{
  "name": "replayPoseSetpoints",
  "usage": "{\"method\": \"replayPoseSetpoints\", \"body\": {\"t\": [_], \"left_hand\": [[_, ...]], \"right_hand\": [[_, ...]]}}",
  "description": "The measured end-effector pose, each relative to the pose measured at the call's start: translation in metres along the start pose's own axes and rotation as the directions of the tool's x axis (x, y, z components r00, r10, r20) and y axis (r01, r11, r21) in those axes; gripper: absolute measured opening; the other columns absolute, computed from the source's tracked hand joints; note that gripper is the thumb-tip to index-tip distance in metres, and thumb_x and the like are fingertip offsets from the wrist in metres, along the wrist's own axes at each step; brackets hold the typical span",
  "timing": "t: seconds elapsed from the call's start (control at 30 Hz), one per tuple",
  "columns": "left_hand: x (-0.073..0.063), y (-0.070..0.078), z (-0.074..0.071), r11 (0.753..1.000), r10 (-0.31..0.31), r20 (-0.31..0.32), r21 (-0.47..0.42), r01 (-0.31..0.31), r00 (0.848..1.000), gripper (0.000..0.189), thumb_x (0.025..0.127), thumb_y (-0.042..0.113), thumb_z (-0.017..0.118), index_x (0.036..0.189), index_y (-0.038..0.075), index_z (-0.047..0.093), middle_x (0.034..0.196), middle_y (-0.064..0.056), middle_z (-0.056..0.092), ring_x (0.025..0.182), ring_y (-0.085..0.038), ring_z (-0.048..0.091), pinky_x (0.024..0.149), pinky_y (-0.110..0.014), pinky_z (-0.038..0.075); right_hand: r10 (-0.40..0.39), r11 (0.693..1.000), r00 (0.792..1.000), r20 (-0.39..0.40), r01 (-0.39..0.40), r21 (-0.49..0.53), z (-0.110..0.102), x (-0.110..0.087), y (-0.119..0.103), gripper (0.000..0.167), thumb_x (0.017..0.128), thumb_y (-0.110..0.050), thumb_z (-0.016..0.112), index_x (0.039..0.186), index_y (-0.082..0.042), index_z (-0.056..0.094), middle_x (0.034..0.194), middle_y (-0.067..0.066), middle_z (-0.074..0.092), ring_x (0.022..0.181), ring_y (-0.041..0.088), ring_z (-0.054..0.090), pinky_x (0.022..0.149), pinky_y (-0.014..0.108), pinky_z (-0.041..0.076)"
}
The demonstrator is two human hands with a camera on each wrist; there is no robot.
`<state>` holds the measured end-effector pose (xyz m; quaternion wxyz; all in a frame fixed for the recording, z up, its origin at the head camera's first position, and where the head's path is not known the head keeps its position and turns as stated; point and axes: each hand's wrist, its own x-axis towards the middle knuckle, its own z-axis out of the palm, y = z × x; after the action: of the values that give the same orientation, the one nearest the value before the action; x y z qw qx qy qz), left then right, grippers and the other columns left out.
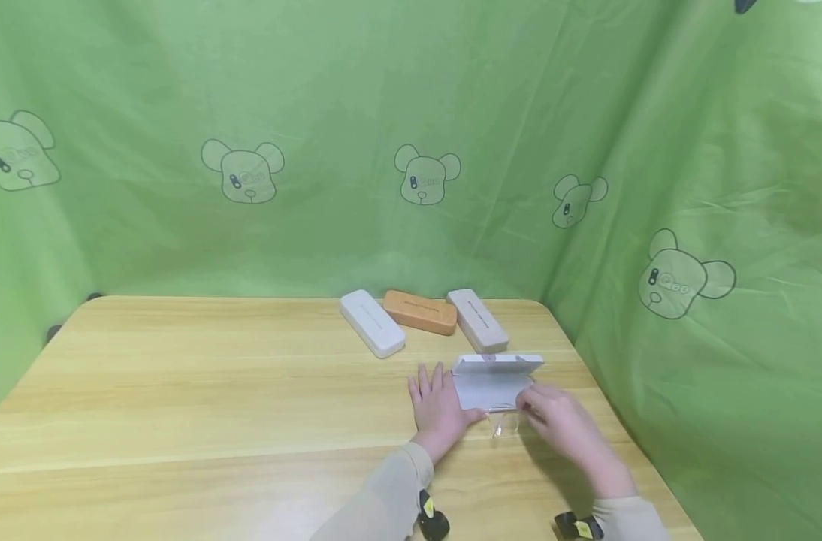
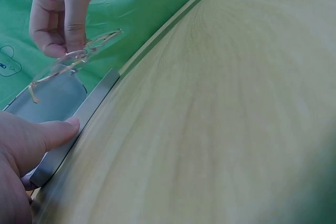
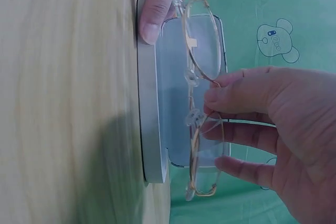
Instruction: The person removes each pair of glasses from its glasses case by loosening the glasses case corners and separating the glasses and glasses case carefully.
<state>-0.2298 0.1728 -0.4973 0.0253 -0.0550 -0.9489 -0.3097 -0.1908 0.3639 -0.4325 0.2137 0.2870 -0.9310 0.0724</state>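
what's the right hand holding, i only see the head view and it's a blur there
Observer: The right hand pinches thin gold-rimmed glasses by the bridge, above the open case.
Operator: is the left hand on the glasses too
Observer: No. In the left wrist view the left hand only presses its thumb on the case rim.
Operator: are the glasses folded
Observer: The right wrist view shows both lenses side by side; I cannot tell how the temples lie.
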Motion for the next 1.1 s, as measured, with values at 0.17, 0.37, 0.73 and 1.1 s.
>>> {"method": "replayPoseSetpoints", "body": {"t": [0.17, 0.37, 0.73, 1.1], "left_hand": [[0.000, 0.000, 0.000, 1.000, -0.001, -0.001, 0.000, 0.001, 1.000, 0.104, 0.065, 0.067, 0.075, 0.146, 0.010, 0.042, 0.157, -0.010, 0.036, 0.151, -0.038, 0.016, 0.123, -0.056, 0.010], [0.001, 0.000, -0.001, 1.000, -0.006, 0.003, -0.016, 0.006, 1.000, 0.104, 0.065, 0.067, 0.076, 0.146, 0.011, 0.042, 0.157, -0.010, 0.035, 0.151, -0.038, 0.015, 0.123, -0.056, 0.008], [-0.001, 0.001, -0.003, 1.000, -0.005, 0.008, -0.007, 0.005, 1.000, 0.102, 0.066, 0.065, 0.076, 0.145, 0.009, 0.043, 0.157, -0.010, 0.036, 0.151, -0.038, 0.016, 0.123, -0.056, 0.009], [0.000, 0.001, -0.002, 1.000, -0.009, 0.008, -0.002, 0.009, 1.000, 0.103, 0.065, 0.065, 0.077, 0.145, 0.010, 0.043, 0.157, -0.010, 0.036, 0.151, -0.038, 0.016, 0.124, -0.055, 0.009]], "right_hand": [[0.015, 1.000, 0.998, 0.062, -0.016, 0.023, 0.001, -0.001, -0.002, 0.025, 0.070, 0.002, 0.079, 0.080, -0.018, 0.066, 0.077, -0.009, 0.065, 0.071, 0.007, 0.061, 0.065, 0.026, 0.056], [0.053, 0.998, 0.989, 0.139, -0.058, 0.033, 0.002, -0.002, -0.001, 0.021, 0.073, -0.001, 0.077, 0.080, -0.018, 0.067, 0.077, -0.010, 0.065, 0.072, 0.008, 0.061, 0.067, 0.027, 0.057], [0.103, 0.992, 0.973, 0.209, -0.115, 0.044, 0.009, -0.003, 0.000, 0.019, 0.075, -0.004, 0.077, 0.081, -0.019, 0.067, 0.079, -0.010, 0.066, 0.075, 0.007, 0.062, 0.071, 0.030, 0.058], [0.114, 0.991, 0.966, 0.233, -0.128, 0.043, 0.014, -0.004, 0.000, 0.017, 0.076, -0.006, 0.076, 0.081, -0.019, 0.066, 0.078, -0.010, 0.065, 0.074, 0.007, 0.062, 0.072, 0.030, 0.058]]}}
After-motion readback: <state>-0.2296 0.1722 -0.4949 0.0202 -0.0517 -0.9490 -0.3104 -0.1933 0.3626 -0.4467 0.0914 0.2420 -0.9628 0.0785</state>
